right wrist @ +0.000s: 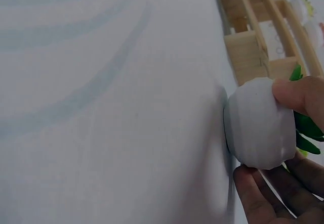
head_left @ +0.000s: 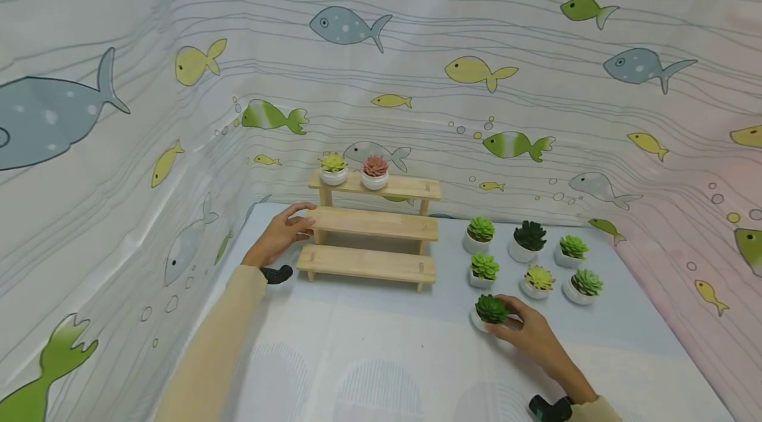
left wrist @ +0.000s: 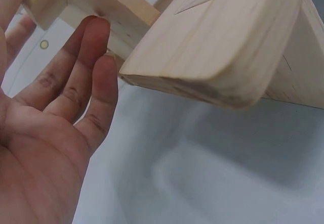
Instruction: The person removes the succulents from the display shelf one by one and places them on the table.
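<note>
A three-tier wooden stand (head_left: 372, 260) carries a yellow-green succulent (head_left: 333, 167) and a pink succulent (head_left: 375, 170) in white pots on its top tier. At the left end of the middle tier, my left hand (head_left: 282, 233) holds the board's edge between thumb and index finger. Its other fingers (left wrist: 101, 82) curve loosely beside the lower board (left wrist: 212, 37). My right hand (head_left: 530, 329) grips a dark green succulent (head_left: 491, 309) by its white pot (right wrist: 260, 125), thumb on one side and fingers on the other. The pot is close over the tabletop, right of the stand.
Several more potted succulents stand in rows on the right: light green (head_left: 479, 230), dark green (head_left: 528, 237), yellow-green (head_left: 538, 280) and others. The pale table (head_left: 357, 329) is bordered by a fish-print curtain (head_left: 417, 45) behind and at both sides.
</note>
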A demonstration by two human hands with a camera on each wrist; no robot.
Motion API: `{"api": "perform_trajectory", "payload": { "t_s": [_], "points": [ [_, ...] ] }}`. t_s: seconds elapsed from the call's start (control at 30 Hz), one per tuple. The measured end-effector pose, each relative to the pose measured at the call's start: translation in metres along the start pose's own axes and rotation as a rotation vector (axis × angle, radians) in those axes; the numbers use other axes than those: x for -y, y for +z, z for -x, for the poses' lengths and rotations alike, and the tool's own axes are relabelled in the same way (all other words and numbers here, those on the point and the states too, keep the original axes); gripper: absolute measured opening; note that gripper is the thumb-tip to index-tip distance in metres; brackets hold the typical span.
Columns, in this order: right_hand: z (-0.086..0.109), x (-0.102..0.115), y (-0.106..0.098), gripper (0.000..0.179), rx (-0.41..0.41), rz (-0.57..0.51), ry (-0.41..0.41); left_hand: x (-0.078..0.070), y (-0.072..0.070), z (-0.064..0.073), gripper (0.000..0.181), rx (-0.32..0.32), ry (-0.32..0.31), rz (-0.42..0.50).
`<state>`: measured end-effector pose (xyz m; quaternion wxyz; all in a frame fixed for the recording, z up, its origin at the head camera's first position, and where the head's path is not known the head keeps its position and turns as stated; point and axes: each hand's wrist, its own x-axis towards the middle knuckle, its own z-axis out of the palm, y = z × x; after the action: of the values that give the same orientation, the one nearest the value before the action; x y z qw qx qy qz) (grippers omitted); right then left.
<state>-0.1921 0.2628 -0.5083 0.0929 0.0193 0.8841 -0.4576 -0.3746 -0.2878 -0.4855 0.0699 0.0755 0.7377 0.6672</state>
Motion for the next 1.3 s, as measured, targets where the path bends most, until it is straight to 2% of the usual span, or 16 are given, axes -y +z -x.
{"api": "perform_trajectory", "payload": {
  "t_s": [0.17,0.3,0.5,0.67,0.9,1.0,1.13,1.23,1.3],
  "points": [
    [-0.001,-0.002,-0.001,0.083,0.009,0.007,-0.015,0.001,0.0,-0.001,0.05,0.004,-0.003,-0.002],
    [-0.002,-0.003,-0.007,0.08,0.06,-0.011,-0.045,0.002,0.0,-0.003,0.05,0.009,0.001,0.003],
    [-0.003,0.004,-0.024,0.079,0.142,-0.057,-0.15,0.004,0.0,-0.003,0.051,0.015,-0.001,0.014],
    [-0.006,0.02,-0.041,0.072,0.1,-0.032,-0.267,0.004,0.0,-0.004,0.052,0.015,-0.009,0.023],
    [-0.027,0.044,-0.054,0.058,0.009,-0.024,-0.362,0.002,-0.001,-0.005,0.051,0.021,-0.019,0.058],
    [-0.038,0.056,-0.056,0.054,-0.004,-0.035,-0.404,-0.005,0.0,-0.002,0.053,0.032,-0.03,0.069],
    [-0.053,0.072,-0.053,0.05,-0.003,-0.066,-0.448,-0.005,0.001,-0.001,0.053,0.019,-0.021,0.048],
    [-0.062,0.085,-0.048,0.05,0.005,-0.096,-0.459,0.001,0.0,-0.003,0.051,0.005,-0.004,0.034],
    [-0.069,0.093,-0.045,0.052,0.006,-0.102,-0.462,0.0,0.001,-0.002,0.052,0.011,-0.001,0.032]
  ]
}}
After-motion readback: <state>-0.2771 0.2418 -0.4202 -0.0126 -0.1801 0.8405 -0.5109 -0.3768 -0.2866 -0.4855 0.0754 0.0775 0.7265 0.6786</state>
